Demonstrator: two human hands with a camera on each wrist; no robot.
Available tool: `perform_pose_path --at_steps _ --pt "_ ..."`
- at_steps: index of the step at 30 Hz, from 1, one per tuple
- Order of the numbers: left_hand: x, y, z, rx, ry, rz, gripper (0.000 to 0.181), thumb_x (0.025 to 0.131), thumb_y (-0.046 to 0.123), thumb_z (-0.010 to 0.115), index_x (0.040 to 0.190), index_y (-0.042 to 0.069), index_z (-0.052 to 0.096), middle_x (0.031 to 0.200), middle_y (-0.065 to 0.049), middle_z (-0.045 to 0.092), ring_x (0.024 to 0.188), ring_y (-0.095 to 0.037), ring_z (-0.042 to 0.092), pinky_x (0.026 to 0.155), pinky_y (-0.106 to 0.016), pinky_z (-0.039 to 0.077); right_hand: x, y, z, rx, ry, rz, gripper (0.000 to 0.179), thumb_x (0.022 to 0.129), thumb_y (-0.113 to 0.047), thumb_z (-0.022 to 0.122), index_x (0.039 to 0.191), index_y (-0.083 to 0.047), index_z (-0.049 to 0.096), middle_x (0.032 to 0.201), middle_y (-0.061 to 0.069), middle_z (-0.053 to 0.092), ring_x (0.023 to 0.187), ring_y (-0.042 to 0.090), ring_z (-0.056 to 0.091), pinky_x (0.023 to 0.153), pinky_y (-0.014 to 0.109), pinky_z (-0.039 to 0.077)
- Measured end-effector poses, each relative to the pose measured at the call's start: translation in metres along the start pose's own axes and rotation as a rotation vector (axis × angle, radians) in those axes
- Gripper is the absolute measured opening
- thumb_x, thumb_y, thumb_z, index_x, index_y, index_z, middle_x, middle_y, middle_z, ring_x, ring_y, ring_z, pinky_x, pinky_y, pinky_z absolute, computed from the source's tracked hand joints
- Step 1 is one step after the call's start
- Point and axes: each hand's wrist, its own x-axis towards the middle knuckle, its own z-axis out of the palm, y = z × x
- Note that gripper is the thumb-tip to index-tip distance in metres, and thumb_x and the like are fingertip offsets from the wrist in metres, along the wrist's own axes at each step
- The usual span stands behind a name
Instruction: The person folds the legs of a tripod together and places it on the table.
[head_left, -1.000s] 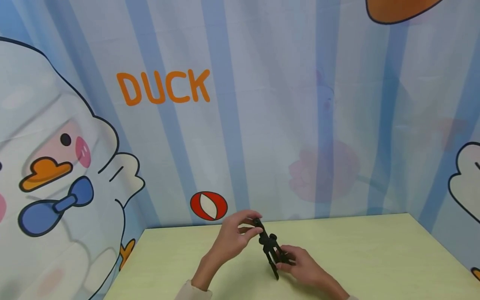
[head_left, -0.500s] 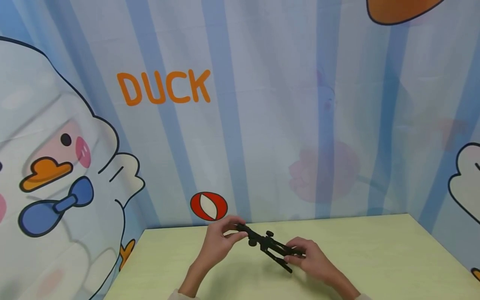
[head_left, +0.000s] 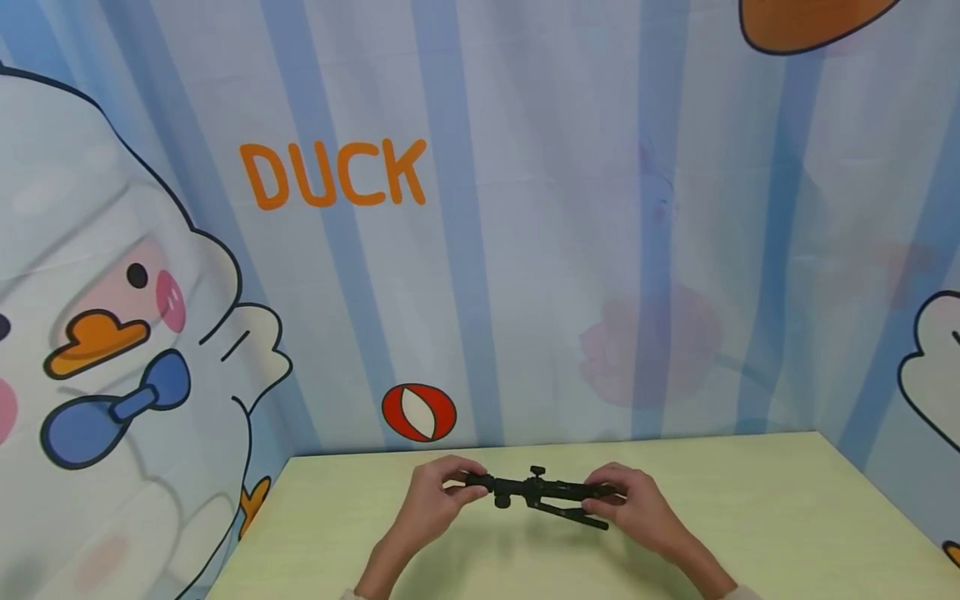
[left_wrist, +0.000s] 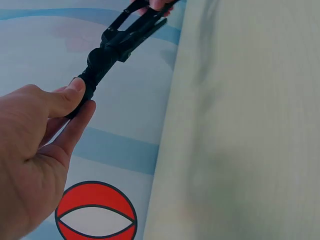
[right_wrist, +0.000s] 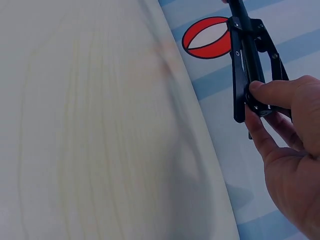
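Observation:
A small black tripod point(head_left: 517, 488) is held lengthwise above the table, between both hands. My left hand point(head_left: 432, 506) pinches its head end between thumb and fingers. Knobs stick out near that end, one up and one down. At the other end my right hand point(head_left: 637, 510) grips the leg end. One leg angles down and away from the rest in the head view. In the right wrist view the legs point(right_wrist: 239, 80) spread partly apart around the centre tube, whose end the right thumb and fingers pinch.
Below the hands lies a pale yellow table point(head_left: 735, 517), with soft shadows on it. Behind it hangs a blue striped curtain point(head_left: 540, 250) printed with a duck, the word DUCK and a red-and-white ball point(head_left: 419, 412).
The tripod has swung from a steep slant to nearly level. My left hand moved left and down with the head end, while my right hand moved right and slightly up with the leg end.

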Motion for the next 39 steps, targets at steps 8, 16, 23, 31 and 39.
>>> perform_pose_path --at_steps 8,16,23,31,39 --pt "-0.006 -0.02 0.015 0.13 -0.063 0.005 0.021 0.088 -0.003 0.08 0.108 0.004 0.078 0.102 -0.004 0.073 0.092 -0.018 0.07 0.079 -0.028 0.062 -0.002 -0.001 -0.005 -0.049 0.0 0.031 0.019 0.086 -0.002 0.083 0.103 0.0 0.076 0.1 0.009 0.069 0.088 0.015 0.071 0.076 0.026 0.062" --pt "-0.007 -0.029 0.021 0.188 -0.171 0.001 0.022 0.089 -0.004 0.078 0.11 0.002 0.077 0.103 -0.003 0.072 0.093 -0.016 0.067 0.079 -0.025 0.061 -0.004 0.012 -0.004 -0.099 -0.01 -0.031 0.02 0.083 -0.001 0.085 0.101 0.0 0.076 0.098 0.008 0.071 0.085 0.01 0.07 0.074 0.025 0.061" --pt "-0.007 -0.038 0.025 0.28 -0.259 0.016 0.02 0.089 -0.003 0.078 0.109 0.003 0.077 0.102 0.0 0.071 0.091 -0.009 0.063 0.077 -0.023 0.058 -0.007 0.023 0.0 -0.134 -0.061 -0.072 0.02 0.083 -0.001 0.085 0.1 0.0 0.076 0.097 0.008 0.072 0.083 0.012 0.071 0.071 0.026 0.062" --pt "-0.006 -0.047 0.029 0.3 -0.297 0.01 0.02 0.09 -0.002 0.078 0.109 0.004 0.077 0.1 0.001 0.072 0.09 -0.007 0.063 0.076 -0.025 0.058 -0.01 0.026 0.003 -0.164 -0.085 -0.011 0.019 0.083 -0.002 0.085 0.101 -0.001 0.076 0.098 0.006 0.071 0.083 0.01 0.07 0.069 0.025 0.06" --pt "-0.006 -0.052 0.03 0.325 -0.299 0.008 0.019 0.091 0.001 0.077 0.109 0.006 0.078 0.1 0.004 0.071 0.089 -0.004 0.061 0.076 -0.024 0.056 -0.01 0.027 0.003 -0.167 -0.095 0.021 0.019 0.084 -0.002 0.084 0.102 -0.002 0.076 0.099 0.006 0.07 0.084 0.011 0.07 0.069 0.025 0.06"
